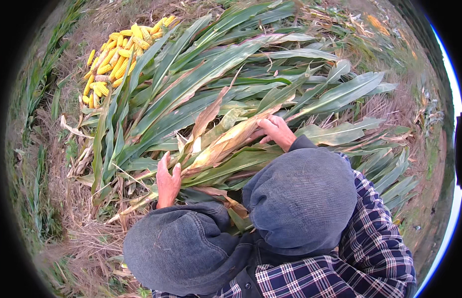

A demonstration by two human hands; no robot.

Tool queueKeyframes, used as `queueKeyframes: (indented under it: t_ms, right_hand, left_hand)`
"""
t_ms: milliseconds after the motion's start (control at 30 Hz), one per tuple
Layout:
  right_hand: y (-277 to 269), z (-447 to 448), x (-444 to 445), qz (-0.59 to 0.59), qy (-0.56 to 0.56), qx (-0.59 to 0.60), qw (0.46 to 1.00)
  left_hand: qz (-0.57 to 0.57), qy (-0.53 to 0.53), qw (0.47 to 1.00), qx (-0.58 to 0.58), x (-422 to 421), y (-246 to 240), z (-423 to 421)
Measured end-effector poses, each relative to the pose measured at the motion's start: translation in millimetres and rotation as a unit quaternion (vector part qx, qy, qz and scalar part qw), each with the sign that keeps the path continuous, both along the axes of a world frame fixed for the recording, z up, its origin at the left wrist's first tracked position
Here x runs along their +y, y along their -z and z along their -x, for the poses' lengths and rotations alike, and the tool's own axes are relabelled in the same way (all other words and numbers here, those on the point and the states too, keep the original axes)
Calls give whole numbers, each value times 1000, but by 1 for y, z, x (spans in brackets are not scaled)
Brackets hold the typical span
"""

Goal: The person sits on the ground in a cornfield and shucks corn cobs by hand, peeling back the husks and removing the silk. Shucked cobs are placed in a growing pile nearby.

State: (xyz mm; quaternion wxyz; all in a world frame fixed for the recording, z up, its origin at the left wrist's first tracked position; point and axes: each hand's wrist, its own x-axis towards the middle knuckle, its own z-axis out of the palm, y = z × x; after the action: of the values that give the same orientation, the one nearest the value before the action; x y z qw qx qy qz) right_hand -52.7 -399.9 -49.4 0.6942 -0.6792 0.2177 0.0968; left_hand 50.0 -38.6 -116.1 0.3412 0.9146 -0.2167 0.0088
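Note:
A corn ear in dry, tan husk (225,143) lies slantwise across the green corn stalks before my knees. My right hand (277,130) grips its upper end, with the thumb on top and some fingertips hidden under the husk. Near the lower end of the ear is my left hand (168,182), its thumb and fingers apart and nothing seen between them. A withered brown leaf (208,111) sticks up beside the ear. Long green corn leaves (201,82) spread around both hands.
Husked yellow corn ears (119,56) are heaped at the upper left, beyond the leaves. Dry straw (82,242) covers the ground on the left. My bent knees (301,197) in dark trousers are close below the hands. More yellow ears (378,24) show blurred at the far upper right.

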Motion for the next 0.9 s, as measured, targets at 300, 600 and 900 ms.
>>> queueKeyframes:
  t_ms: [300,600,900]
  right_hand:
    - [-22,-11,17,92,28,-97,991]
    - [-65,-37,48,259,-58,-255,930]
    - [-58,-35,44,369,-168,-270,874]
  left_hand:
    - [21,260,952,159,-84,-156,-64]
    - [11,373,927,44,-153,-188,-46]
    - [-13,346,938,20,-146,-179,-38]
